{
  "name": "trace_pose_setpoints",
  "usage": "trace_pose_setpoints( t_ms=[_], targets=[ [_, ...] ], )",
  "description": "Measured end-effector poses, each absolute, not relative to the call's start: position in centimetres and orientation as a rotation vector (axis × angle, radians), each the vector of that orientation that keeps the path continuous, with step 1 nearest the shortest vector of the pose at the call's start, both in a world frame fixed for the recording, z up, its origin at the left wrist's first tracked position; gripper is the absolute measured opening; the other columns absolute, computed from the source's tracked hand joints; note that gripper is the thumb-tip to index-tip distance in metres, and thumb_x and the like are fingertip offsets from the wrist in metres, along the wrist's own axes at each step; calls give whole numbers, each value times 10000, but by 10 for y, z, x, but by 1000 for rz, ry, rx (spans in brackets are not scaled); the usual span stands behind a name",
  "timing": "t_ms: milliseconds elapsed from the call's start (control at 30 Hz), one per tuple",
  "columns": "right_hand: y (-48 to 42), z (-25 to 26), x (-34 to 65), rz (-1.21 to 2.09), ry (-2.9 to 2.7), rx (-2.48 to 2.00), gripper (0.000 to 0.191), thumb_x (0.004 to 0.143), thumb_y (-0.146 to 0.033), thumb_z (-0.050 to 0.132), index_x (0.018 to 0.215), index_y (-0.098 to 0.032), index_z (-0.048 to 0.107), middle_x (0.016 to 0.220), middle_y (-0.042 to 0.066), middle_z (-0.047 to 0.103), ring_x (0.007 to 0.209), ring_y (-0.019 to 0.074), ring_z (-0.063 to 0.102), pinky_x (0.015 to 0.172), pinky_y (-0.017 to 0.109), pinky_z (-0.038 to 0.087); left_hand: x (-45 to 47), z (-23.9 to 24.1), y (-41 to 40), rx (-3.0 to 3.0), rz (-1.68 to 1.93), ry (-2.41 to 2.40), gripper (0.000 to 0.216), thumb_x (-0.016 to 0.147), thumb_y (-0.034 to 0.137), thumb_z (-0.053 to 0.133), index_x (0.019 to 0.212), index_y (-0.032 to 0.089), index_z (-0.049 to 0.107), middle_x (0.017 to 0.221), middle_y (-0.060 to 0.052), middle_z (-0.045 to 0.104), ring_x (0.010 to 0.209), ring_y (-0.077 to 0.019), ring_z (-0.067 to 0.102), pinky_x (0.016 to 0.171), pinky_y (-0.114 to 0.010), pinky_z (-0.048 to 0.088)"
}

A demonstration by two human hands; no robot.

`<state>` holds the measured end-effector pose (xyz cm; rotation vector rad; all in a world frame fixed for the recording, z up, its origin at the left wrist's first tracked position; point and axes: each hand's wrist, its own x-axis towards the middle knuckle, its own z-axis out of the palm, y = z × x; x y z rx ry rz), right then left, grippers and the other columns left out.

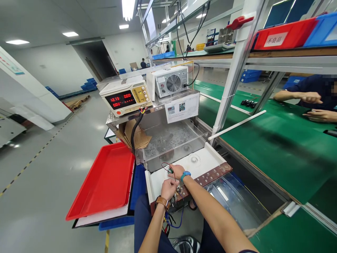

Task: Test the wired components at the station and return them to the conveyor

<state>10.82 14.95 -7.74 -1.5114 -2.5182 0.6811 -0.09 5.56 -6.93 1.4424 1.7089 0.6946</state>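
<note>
My right hand [177, 172] pinches a small green board [170, 170] over the white tray [184, 160].
It should be light, stiff and fragile, best taken by its edges; my fingers hide too much to tell its long axis or which way it points. A thin wire [166, 163] loops out left and far, then back near toward my left hand [169, 188], whose fingertips bunch beside it; whether they grip it, I cannot tell.

Circuit board [170, 171] green, platform [181, 162] white, edge strip [214, 173] reddish brown — left strap [161, 201] brown, right strap [185, 175] blue — tray [112, 175] red, bench [297, 154] green, floor line [39, 153] yellow-and-black striped.
</note>
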Motion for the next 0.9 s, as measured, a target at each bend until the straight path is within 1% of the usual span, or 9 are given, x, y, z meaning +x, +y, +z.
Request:
trace_pose_setpoints(
  t_ms=[567,733,900],
  targets=[
    [144,-71,104,720,-2451,-1515,378,753,-404,648,1072,-218,570,876,43,676,833,211,612,644,259,313,2,-61,50,1418,741,1753,319,687,481,616,546,196,598,564,-2,619,606,-168,568,574,-259,366],
    [143,-72,102,718,-2421,-1509,356,724,-381,658,1029,-215,582,852,52,685,830,248,622,645,281,329,3,-58,48,1405,776,1791,300,672,461,637,534,199,586,558,-2,621,586,-170,564,574,-269,364],
    [143,-74,102,686,-2415,-1493,326,715,-396,654,1001,-257,583,873,40,697,832,278,627,651,307,352,4,-57,47,1389,819,1811,316,650,481,654,516,207,568,570,-8,621,620,-188,578,588,-278,375]
  ],
)
